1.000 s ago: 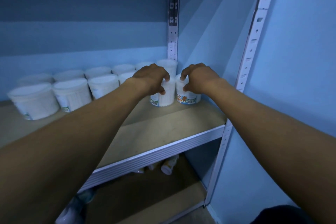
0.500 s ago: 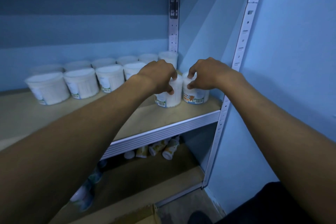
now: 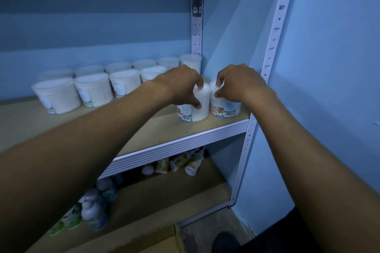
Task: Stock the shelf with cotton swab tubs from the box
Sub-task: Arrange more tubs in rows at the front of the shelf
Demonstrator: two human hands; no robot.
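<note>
Along the back edge of the tan fibreboard shelf (image 3: pixel 160 129), from its left end toward the rear white slotted metal upright (image 3: pixel 197 33), stand two rows of round clear plastic cotton swab tubs with white lids (image 3: pixel 93 90), upright and packed side by side; the leftmost ones are blurred.

My left hand (image 3: pixel 178 86) reaches in over the shelf and its fingers (image 3: pixel 199 86) curl over the top of a clear round tub packed with white cotton swabs (image 3: pixel 196 107), thumb low on its front wall, forefinger hooked on the lid. This tub stands upright near the shelf's front right corner, a barcode label at its foot.

Just beside it on the right, touching or nearly so, stands a second clear tub with an orange bear label and a barcode (image 3: pixel 224 108), the last one before the front white slotted upright (image 3: pixel 273 33). My right hand (image 3: pixel 240 84) grips it from above, fingers bent over the lid and thumb pressed to its near side. Both tubs rest on the shelf board, in front of the back rows.

Under the white ribbed front rail (image 3: pixel 174 146), on the lower shelf, small bottles with orange and green labels (image 3: pixel 185 163) lie on their sides toward the right, and pale pump bottles (image 3: pixel 92 209) stand toward the left. At the bottom edge, a corner of the brown cardboard box (image 3: pixel 156 240) shows on the floor, with a dark shoe (image 3: pixel 225 241) to its right.
</note>
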